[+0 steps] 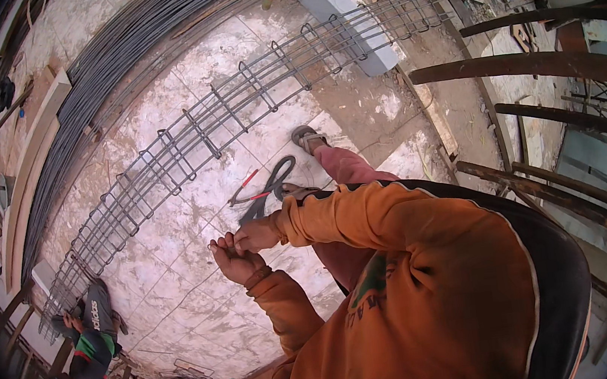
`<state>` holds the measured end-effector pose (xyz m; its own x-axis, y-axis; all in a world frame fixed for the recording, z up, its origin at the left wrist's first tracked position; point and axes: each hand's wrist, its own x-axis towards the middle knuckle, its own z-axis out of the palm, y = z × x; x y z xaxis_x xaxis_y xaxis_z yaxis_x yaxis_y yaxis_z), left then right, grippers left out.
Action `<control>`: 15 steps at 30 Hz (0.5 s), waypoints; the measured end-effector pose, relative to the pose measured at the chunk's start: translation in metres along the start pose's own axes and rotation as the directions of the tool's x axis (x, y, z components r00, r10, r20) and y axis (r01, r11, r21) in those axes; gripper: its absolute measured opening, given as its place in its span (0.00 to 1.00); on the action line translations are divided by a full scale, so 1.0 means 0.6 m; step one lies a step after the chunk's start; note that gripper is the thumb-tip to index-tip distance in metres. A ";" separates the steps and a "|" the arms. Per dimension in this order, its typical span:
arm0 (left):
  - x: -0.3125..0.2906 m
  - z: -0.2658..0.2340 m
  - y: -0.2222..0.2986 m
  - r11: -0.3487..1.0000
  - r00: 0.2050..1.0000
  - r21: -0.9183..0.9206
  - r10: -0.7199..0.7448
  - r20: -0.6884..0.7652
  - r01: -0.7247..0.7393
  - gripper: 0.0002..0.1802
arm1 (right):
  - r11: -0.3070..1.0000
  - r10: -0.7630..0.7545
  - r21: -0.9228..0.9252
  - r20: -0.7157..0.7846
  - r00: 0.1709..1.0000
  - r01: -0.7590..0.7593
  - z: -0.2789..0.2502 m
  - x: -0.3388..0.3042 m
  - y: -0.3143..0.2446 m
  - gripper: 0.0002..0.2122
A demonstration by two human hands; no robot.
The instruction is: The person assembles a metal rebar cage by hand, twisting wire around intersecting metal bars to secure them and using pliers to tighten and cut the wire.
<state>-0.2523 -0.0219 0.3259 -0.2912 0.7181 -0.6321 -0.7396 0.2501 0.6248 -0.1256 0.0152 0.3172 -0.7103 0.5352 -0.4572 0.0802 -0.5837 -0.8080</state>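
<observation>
My left hand and my right hand meet in front of me, fingers bent and pressed together. Whatever they pinch, if anything, is too small to make out. Just beyond them on the floor lies a red-handled hand tool, its kind unclear, beside a dark looped strap. Farther off, a long rebar cage of straight bars and square stirrups runs from the upper right to the lower left. Neither hand touches the cage.
A pale block sits under the cage's far end. Beyond are bundled steel rods and a timber beam. At the lower left a person crouches by the cage. Wooden poles stand along the right. My shoe rests on the stained floor.
</observation>
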 end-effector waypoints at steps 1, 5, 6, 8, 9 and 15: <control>0.000 0.003 0.014 1.000 0.995 -0.005 0.011 0.096 -0.010 0.18 | 0.913 0.164 0.337 0.213 0.963 -0.230 -0.018 -0.011 -0.024 0.13; -0.034 0.042 0.037 0.994 0.978 0.105 -0.056 0.199 0.035 0.13 | 0.623 0.108 0.706 0.349 0.931 -0.337 -0.057 -0.070 -0.048 0.11; -0.032 0.039 0.031 0.993 0.970 0.113 -0.072 0.232 0.046 0.12 | 0.645 0.107 0.687 0.354 0.929 -0.336 -0.070 -0.079 -0.044 0.11; -0.038 0.057 0.018 0.993 0.986 0.115 -0.023 0.165 0.004 0.08 | 0.722 0.108 0.621 0.337 0.935 -0.307 -0.081 -0.094 -0.048 0.11; -0.041 0.064 0.007 0.991 0.992 0.127 0.034 0.125 -0.050 0.07 | 0.773 0.110 0.570 0.311 0.944 -0.278 -0.089 -0.101 -0.054 0.11; -0.069 0.166 -0.014 0.896 0.987 0.442 -0.115 0.115 0.053 0.11 | 0.973 0.059 0.219 0.081 0.995 -0.076 -0.199 -0.195 -0.138 0.11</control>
<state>-0.1736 0.0113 0.3926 -0.1327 0.7546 -0.6427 -0.4095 0.5488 0.7288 0.0342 0.0737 0.3935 -0.7584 0.4486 -0.4727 -0.0216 -0.7422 -0.6698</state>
